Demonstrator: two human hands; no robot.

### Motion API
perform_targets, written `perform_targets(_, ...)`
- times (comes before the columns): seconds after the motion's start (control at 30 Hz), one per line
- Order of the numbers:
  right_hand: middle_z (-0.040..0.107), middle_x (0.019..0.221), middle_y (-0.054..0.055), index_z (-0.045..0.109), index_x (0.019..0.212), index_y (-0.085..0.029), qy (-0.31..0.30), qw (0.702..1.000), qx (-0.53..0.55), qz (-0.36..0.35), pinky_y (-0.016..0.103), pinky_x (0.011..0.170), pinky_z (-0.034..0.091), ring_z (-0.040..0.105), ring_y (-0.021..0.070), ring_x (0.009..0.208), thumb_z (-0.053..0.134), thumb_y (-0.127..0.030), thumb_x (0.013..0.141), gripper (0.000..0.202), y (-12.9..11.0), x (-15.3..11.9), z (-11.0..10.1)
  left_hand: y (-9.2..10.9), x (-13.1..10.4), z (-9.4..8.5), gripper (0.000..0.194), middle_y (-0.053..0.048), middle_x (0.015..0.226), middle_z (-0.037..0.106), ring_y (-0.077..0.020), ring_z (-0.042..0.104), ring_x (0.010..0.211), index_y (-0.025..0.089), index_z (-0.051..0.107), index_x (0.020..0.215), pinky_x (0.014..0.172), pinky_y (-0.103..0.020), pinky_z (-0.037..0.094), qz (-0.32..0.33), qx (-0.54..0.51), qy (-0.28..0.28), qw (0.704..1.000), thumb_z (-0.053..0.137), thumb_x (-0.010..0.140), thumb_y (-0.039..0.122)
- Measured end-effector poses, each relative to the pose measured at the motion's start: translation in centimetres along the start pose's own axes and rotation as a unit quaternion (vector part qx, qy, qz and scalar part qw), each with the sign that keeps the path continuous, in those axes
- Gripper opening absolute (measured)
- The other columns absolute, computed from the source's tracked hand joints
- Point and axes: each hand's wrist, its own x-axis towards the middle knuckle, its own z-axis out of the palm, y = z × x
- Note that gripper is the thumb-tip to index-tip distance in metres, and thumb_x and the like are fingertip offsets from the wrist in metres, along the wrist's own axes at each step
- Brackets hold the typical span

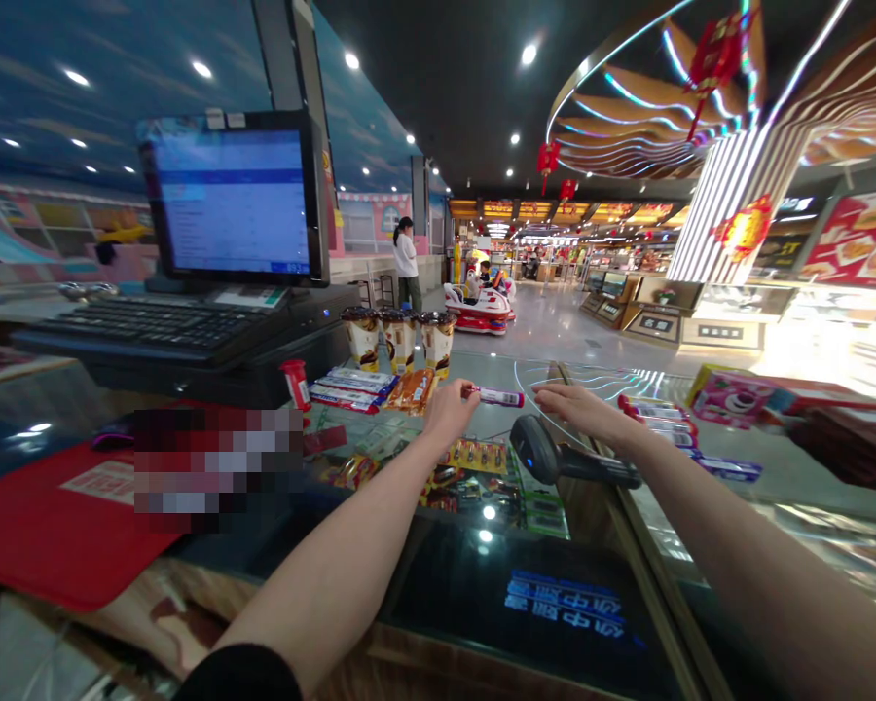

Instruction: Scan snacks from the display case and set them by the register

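My left hand (451, 411) pinches one end of a small purple-and-white candy roll (501, 396) above the glass counter. To its right, my right hand (588, 411) is stretched out palm down, fingers extended and nothing in them. A black barcode scanner (544, 456) lies on the glass just below that hand. Beyond my left hand stand three lidded paper cups (400, 339), with snack packets (355, 387) and an orange-brown packet (411, 391) lying before them. A small red tube (296, 385) stands left of the packets. More candy rolls (658, 419) lie beside my right wrist.
A monitor (234, 200) and a keyboard (142, 321) stand at the left, above a red mat (58, 526). Boxes (734, 397) and dark packets (839, 443) sit at the right. Goods show beneath the glass. Farther off, a person (407, 261) stands near a ride-on car (480, 307).
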Motion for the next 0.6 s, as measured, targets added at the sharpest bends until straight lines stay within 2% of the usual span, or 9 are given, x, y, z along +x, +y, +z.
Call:
perform_targets(0.13, 0.070, 0.094, 0.006, 0.070, 0.108, -0.018, -0.020, 1.000, -0.014, -0.004, 0.036, 0.081, 0.050, 0.063, 0.0229, 0.091, 0.043, -0.044, 0.090, 0.041, -0.8, 1.5, 0.5, 0.1, 0.0, 0.0, 0.026, -0.007, 0.102, 0.073, -0.0199, 0.066, 0.094, 0.017, 0.066, 0.107, 0.086, -0.030, 0.048, -0.010, -0.017, -0.002, 1.000, 0.054, 0.087, 0.030)
perform_targets(0.33, 0.068, 0.088, 0.005, 0.071, 0.093, -0.016, -0.017, 1.000, -0.017, 0.011, 0.031, 0.077, 0.047, 0.061, 0.0207, 0.085, 0.047, -0.045, 0.088, 0.037, -1.9, 2.4, 1.4, 0.5, 0.1, -0.3, 0.026, -0.008, 0.101, 0.072, -0.0191, 0.066, 0.090, 0.014, 0.065, 0.108, 0.084, -0.030, 0.049, -0.011, -0.063, 0.010, 0.998, 0.055, 0.086, 0.024)
perform_targets(0.6, 0.067, 0.081, 0.005, 0.073, 0.091, -0.015, 0.023, 0.999, 0.012, 0.031, 0.026, 0.069, 0.043, 0.060, 0.0182, 0.079, 0.053, -0.041, 0.085, 0.034, -3.6, 2.7, 2.2, 1.0, 0.5, -0.7, 0.030, -0.012, 0.110, 0.067, -0.0196, 0.064, 0.096, 0.013, 0.063, 0.113, 0.089, -0.034, 0.051, 0.015, -0.135, 0.098, 0.986, 0.054, 0.085, 0.017)
